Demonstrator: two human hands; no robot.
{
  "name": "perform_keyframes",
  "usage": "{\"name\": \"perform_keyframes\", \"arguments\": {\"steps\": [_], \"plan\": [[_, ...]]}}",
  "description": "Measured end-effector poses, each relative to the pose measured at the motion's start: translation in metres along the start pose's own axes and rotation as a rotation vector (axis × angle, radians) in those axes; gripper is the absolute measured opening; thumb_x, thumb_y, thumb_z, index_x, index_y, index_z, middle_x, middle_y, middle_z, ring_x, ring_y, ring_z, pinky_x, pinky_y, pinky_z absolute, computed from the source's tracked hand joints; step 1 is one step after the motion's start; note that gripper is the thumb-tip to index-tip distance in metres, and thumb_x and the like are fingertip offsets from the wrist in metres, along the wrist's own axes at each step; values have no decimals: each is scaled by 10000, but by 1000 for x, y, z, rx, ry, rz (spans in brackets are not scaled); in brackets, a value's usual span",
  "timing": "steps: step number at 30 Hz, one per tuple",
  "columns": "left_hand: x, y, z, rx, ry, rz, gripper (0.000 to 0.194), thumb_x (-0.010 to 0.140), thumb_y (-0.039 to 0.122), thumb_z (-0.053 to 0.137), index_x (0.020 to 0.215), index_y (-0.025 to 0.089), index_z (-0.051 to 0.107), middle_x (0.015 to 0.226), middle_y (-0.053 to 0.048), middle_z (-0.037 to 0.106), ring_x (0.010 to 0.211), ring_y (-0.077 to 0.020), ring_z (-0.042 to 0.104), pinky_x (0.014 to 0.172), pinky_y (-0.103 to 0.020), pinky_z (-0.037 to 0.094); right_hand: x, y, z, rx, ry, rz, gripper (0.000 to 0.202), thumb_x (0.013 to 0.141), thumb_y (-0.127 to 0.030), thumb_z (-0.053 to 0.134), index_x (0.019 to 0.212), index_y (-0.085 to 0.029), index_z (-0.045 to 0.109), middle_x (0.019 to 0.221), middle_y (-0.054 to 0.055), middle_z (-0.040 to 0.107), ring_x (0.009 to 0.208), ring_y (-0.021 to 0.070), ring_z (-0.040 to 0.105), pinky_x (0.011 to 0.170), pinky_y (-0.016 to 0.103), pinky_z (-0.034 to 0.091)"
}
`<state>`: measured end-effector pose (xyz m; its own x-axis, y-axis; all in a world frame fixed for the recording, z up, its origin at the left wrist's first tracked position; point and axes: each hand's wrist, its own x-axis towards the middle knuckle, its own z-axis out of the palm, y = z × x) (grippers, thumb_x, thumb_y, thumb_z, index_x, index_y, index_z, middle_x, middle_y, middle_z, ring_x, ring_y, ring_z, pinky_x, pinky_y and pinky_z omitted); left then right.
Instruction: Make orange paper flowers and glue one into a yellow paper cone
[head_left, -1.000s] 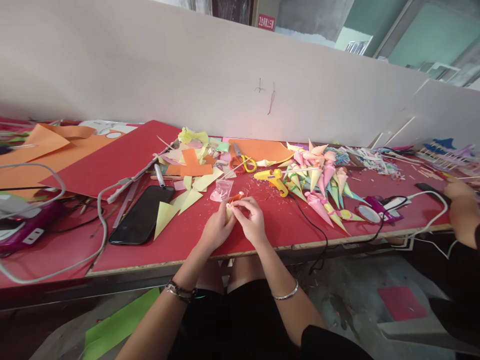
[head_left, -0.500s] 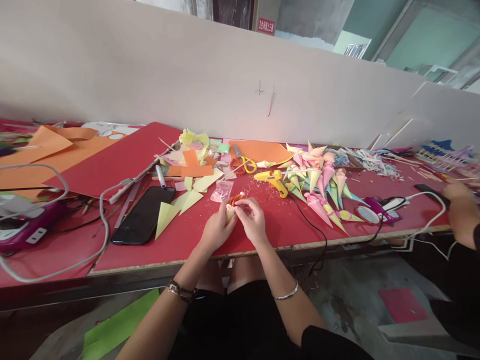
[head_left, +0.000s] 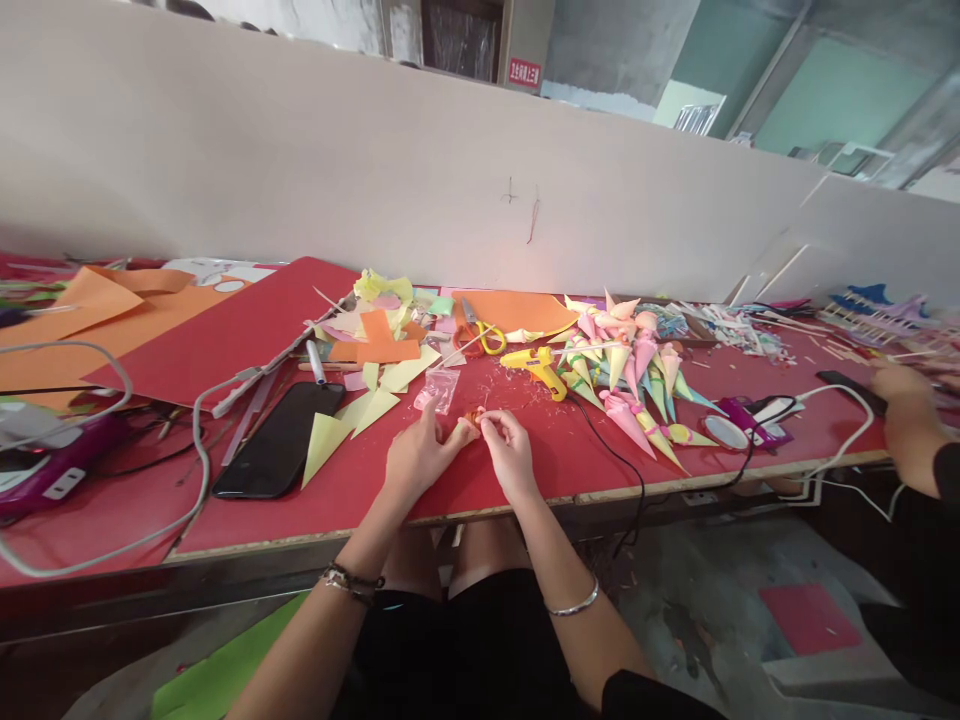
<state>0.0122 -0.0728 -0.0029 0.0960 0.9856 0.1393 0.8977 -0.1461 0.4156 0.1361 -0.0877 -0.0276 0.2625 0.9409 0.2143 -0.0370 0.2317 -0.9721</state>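
Hands, left and right, pinch a small orange piece between their fingertips above the red tabletop, near a plastic bag; a yellow glue gun lies to the right.

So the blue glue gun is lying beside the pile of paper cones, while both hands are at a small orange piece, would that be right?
Not quite: the head view shows the glue gun is yellow, not blue. It does lie beside the paper cones, with the left hand and right hand at the orange piece.
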Motion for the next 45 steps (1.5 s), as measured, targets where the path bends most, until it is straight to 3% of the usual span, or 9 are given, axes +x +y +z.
{"name": "perform_keyframes", "arguments": {"steps": [5, 12, 21, 25, 30, 33, 35, 38, 45], "plan": [[28, 1, -12, 129, 173, -30, 466, 775, 483, 435, 1091, 152, 517, 989, -136, 599, 950, -288, 560, 649, -314, 428, -1, 0, 0, 1, -17, 2, 169, 739, -341, 502, 734, -179, 550, 767, 33, 569, 730, 151, 566, 692, 269, 469], [57, -7, 0, 205, 20, 31, 552, 726, 363, 534, 1199, 98, 432, 1096, -195, 545, 1046, -331, 493, 814, -399, 410, -2, -2, 3, 77, -2, 21, 147, 723, -327, 496, 719, -186, 537, 797, 42, 584, 791, 167, 581, 743, 298, 478], [34, -16, -16, -191, 37, 390, 576, 733, 282, 545, 1264, 172, 353, 1067, -92, 460, 927, -194, 515, 831, -337, 435, 4, -14, -6, 59, -41, -20, 371, 765, -341, 502, 1107, -198, 501, 999, 70, 569, 868, 144, 573, 741, 262, 484], [22, -11, -21, -220, 0, 468, 593, 747, 291, 547, 1288, 197, 323, 1073, -89, 434, 984, -204, 471, 863, -344, 417, 9, -22, -7, 49, -109, -38, 334, 756, -338, 520, 1058, -194, 526, 1060, 80, 581, 896, 157, 581, 781, 284, 480], [18, -5, -30, -352, -84, 444, 708, 696, 383, 591, 1311, 209, 285, 1130, -99, 448, 952, -197, 473, 846, -340, 415, 13, -17, -6, 69, -112, 23, 241, 674, -317, 574, 873, -183, 552, 822, 39, 626, 769, 158, 601, 718, 287, 492], [17, -2, -39, -475, -192, 379, 532, 727, 438, 518, 1171, 153, 447, 912, -53, 538, 778, -156, 501, 671, -251, 433, 14, -18, -7, 129, -126, 47, 182, 645, -315, 591, 760, -186, 532, 710, 1, 603, 687, 138, 593, 671, 272, 491], [18, 0, -44, -473, -251, 318, 358, 768, 450, 440, 893, 138, 563, 654, 10, 484, 577, -106, 432, 519, -203, 361, 15, -22, -9, 149, -123, 44, 163, 639, -310, 600, 715, -188, 524, 672, -12, 590, 666, 130, 590, 651, 257, 488], [19, 4, -50, -451, -264, 288, 383, 789, 463, 373, 579, 156, 469, 495, 49, 328, 469, -76, 298, 446, -203, 255, 15, -30, -12, 136, -205, 17, 146, 676, -321, 586, 734, -187, 574, 697, -2, 617, 693, 134, 602, 654, 256, 492], [19, 11, -52, -507, -239, 296, 387, 789, 466, 307, 531, 182, 357, 488, 38, 364, 470, -88, 345, 464, -212, 295, 16, -34, -21, 83, -614, 25, 308, 724, -390, 581, 960, -205, 651, 969, 41, 670, 943, 195, 609, 788, 343, 491]]}}
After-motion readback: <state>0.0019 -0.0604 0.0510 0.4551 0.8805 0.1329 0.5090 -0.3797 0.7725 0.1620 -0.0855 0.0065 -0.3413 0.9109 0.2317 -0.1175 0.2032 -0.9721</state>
